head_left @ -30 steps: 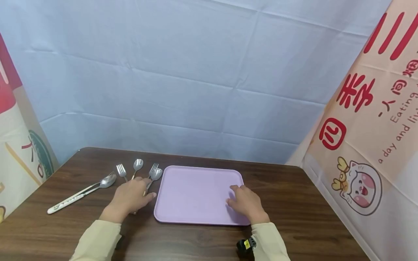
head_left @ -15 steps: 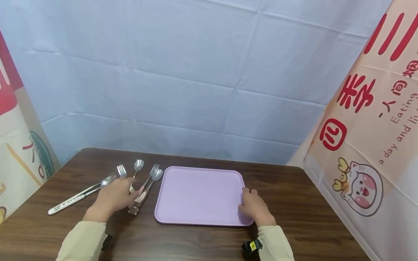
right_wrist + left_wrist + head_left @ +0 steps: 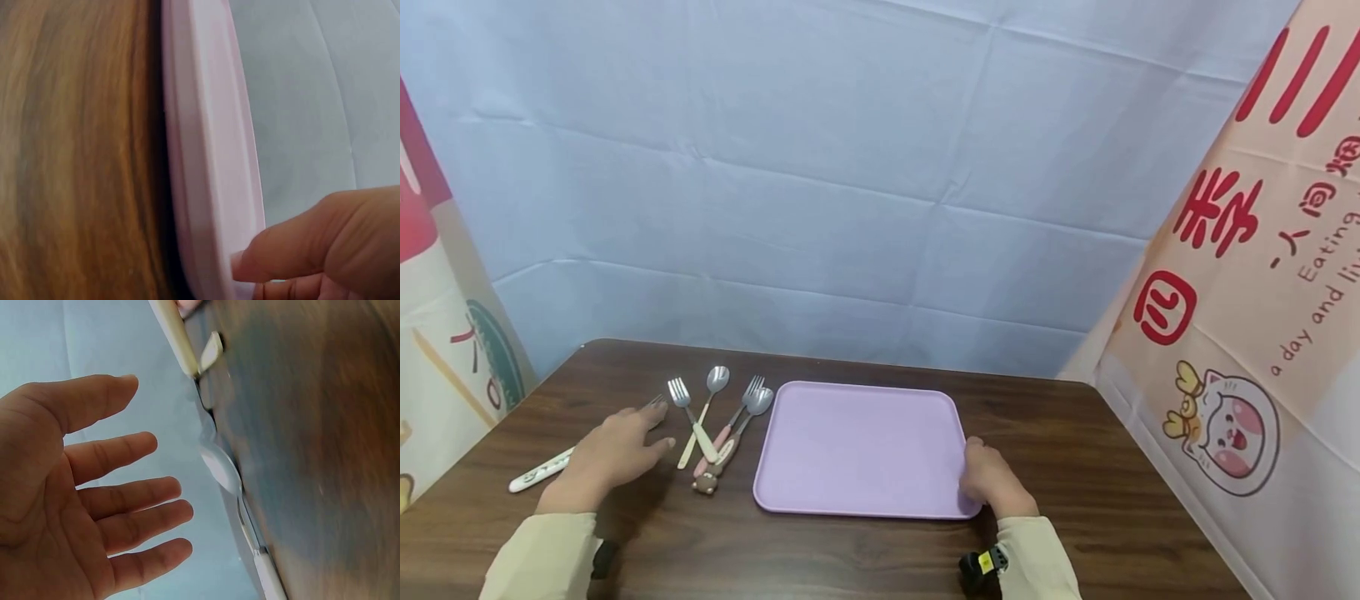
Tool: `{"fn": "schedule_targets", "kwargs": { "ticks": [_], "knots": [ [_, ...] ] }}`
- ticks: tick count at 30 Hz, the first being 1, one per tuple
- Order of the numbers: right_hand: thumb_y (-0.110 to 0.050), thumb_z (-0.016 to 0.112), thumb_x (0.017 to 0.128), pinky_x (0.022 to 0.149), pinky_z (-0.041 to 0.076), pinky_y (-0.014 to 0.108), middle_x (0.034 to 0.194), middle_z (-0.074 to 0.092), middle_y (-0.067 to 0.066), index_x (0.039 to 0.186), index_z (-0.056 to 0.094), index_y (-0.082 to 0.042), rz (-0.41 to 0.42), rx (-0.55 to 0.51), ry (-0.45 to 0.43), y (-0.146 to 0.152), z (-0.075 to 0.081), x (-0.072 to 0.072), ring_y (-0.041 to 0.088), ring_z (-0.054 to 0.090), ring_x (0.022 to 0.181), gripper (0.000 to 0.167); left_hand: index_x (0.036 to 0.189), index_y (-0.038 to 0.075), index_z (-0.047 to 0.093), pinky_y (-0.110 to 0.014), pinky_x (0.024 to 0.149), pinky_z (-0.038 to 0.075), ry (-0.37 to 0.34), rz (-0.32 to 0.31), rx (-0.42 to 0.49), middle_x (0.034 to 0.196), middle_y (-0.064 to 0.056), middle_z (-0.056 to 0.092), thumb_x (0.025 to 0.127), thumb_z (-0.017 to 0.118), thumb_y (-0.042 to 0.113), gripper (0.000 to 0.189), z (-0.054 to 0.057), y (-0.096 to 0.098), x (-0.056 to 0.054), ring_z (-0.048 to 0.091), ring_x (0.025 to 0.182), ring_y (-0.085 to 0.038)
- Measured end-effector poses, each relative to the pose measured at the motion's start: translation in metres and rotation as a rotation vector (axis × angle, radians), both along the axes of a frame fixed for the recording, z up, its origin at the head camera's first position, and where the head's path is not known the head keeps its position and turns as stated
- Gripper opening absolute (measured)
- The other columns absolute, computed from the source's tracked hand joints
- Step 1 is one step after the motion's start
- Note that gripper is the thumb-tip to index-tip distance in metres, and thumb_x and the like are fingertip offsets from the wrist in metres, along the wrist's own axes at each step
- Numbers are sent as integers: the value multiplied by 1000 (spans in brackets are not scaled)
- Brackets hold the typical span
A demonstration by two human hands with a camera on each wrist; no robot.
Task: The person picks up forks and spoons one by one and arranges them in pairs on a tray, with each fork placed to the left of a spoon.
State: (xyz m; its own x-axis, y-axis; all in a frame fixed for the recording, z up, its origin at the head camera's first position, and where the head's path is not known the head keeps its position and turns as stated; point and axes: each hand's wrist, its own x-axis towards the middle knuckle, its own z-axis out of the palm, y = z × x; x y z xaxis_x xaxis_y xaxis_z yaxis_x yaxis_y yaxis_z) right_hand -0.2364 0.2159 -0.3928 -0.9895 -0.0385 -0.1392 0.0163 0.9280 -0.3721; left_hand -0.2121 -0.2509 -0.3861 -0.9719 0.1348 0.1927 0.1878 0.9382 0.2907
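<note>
My left hand (image 3: 613,454) hovers with fingers spread over a white-handled spoon (image 3: 222,469), hiding most of it in the head view. The pale handle (image 3: 542,471) of that pair of utensils sticks out to its left. To the hand's right lie a cream-handled fork (image 3: 692,417), a small spoon (image 3: 718,379), a pink-handled fork (image 3: 751,390) and a spoon with a bear-shaped handle end (image 3: 706,482), their handles crossing. My right hand (image 3: 992,479) grips the right edge of a lilac tray (image 3: 861,450), thumb (image 3: 281,250) over the rim and fingers largely hidden.
Everything lies on a dark wooden table (image 3: 850,554). A pale blue cloth (image 3: 820,183) hangs behind its far edge. Printed cloths stand at both sides, the right one (image 3: 1225,333) close along the table's right edge.
My left hand has moved left, from above the crossed forks and spoons to the white-handled pair, uncovering the crossed handles. My right hand has shifted from over the tray to its right edge.
</note>
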Motion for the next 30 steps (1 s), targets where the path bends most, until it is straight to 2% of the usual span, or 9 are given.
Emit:
{"fn": "schedule_targets", "kwargs": {
  "ticks": [3, 5, 10, 15, 21, 25, 30],
  "knots": [
    [13, 57, 74, 51, 46, 35, 80, 52, 21, 109, 44, 17, -16, -47, -22, 4, -1, 1, 28, 53, 63, 37, 127, -5, 51, -64, 73, 40, -26, 13, -11, 115, -35, 52, 82, 66, 27, 56, 0, -6, 1, 47, 104, -53],
    [12, 56, 74, 45, 45, 32, 74, 51, 17, 99, 47, 12, -20, -86, -35, 8, -1, 1, 25, 53, 56, 26, 124, -6, 53, -64, 72, 40, -35, 23, -20, 114, -35, 52, 82, 66, 27, 55, -1, -12, 1, 47, 103, -54],
    [7, 56, 73, 45, 47, 31, 72, 49, 14, 84, 47, 3, -13, -195, -41, 18, -5, -1, 23, 53, 52, 15, 112, -10, 57, -62, 70, 42, -53, 38, -39, 107, -33, 54, 82, 66, 27, 49, 1, -26, 1, 49, 100, -52],
    [5, 56, 75, 45, 45, 29, 75, 46, 12, 85, 44, 0, -36, -293, -54, 24, -13, 0, 23, 51, 56, 16, 104, -7, 59, -58, 66, 43, -47, 20, -49, 94, -26, 58, 80, 66, 23, 39, 4, -40, 1, 55, 91, -47],
    [3, 56, 75, 47, 43, 29, 76, 46, 11, 86, 44, -1, -45, -338, -58, 26, -16, 0, 22, 50, 59, 17, 92, 1, 60, -49, 55, 43, -62, 11, -63, 80, -13, 57, 78, 65, 17, 22, 5, -56, 2, 55, 72, -30],
    [3, 56, 76, 46, 41, 28, 74, 45, 11, 86, 43, -1, -33, -339, -53, 27, -17, 2, 21, 47, 55, 17, 81, 8, 56, -44, 52, 39, -96, 6, -71, 71, -3, 49, 79, 64, 17, 12, -1, -64, 2, 47, 64, -21],
    [5, 55, 76, 46, 38, 28, 71, 45, 10, 87, 43, -1, -31, -341, -57, 30, -16, 5, 20, 45, 52, 17, 78, 10, 53, -42, 52, 37, -135, -1, -73, 67, -1, 46, 82, 63, 19, 15, -9, -72, -1, 42, 61, -19]
  ]
}}
